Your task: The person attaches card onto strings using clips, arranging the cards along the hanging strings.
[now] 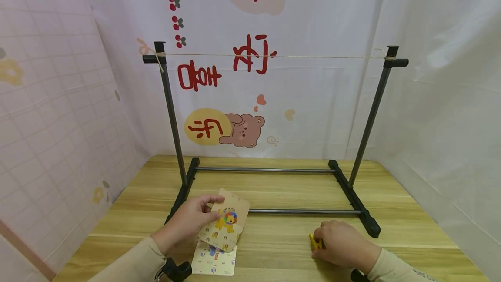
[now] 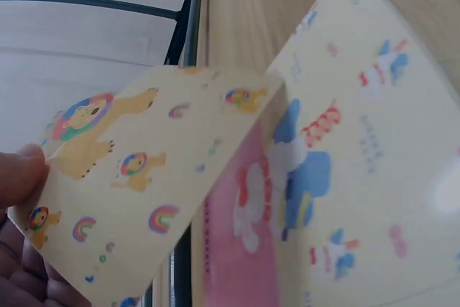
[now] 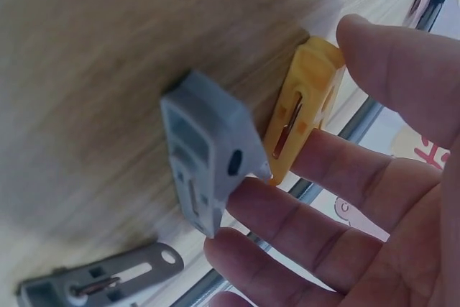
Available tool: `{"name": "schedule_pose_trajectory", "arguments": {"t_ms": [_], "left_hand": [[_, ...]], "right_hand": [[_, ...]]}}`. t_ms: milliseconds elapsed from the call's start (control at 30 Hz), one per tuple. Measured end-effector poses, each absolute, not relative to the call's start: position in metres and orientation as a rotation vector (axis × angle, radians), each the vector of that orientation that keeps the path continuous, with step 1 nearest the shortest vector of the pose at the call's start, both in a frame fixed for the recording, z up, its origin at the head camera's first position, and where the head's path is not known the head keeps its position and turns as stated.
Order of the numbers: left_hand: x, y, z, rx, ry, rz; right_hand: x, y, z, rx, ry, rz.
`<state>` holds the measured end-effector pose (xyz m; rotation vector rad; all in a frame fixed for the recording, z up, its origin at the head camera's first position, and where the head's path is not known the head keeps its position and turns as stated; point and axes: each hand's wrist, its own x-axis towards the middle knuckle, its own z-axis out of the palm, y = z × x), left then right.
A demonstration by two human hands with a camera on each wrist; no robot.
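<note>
My left hand (image 1: 185,221) pinches a thin cream lion-printed card (image 1: 231,216) by its left edge, tilted over the table. Partly beneath it lies a white patterned booklet (image 1: 214,261) with blue figures. In the left wrist view a pink printed piece (image 2: 241,249) shows between the lion-printed card and the white booklet. At the right, my right hand (image 1: 339,243) pinches a yellow clothespin (image 3: 305,98) between thumb and index finger. Beside it, a grey clothespin (image 3: 205,152) is by the middle and ring fingertips. Another grey clothespin (image 3: 108,276) lies lower left in the right wrist view.
A dark metal rack stands on the wooden table (image 1: 282,247), its left post (image 1: 172,112) and right post (image 1: 369,121) upright. A thin string (image 1: 305,56) stretches between the post tops. Its lower front bar (image 1: 301,211) crosses just beyond both hands. Behind hangs a printed white curtain (image 1: 313,108).
</note>
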<state>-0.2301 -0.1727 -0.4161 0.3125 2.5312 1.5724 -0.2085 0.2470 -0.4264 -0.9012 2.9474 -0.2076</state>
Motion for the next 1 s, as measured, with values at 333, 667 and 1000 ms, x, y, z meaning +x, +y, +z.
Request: {"name": "schedule_pose_trajectory", "arguments": {"t_ms": [333,667,1000], "left_hand": [[-0.242,-0.165,-0.403,0.316,2.634,1.648],[-0.257,-0.157,-0.396,0.277,2.613,1.766],[-0.266,-0.155,-0.387,0.315,2.598,1.839]], "right_hand": [[-0.210,0.247,-0.433,-0.949,3.001,-0.196],[-0.218,0.245,-0.439,-0.961,3.062,-0.190],[-0.223,0.238,-0.420,-0.773,3.057,-0.494]]}}
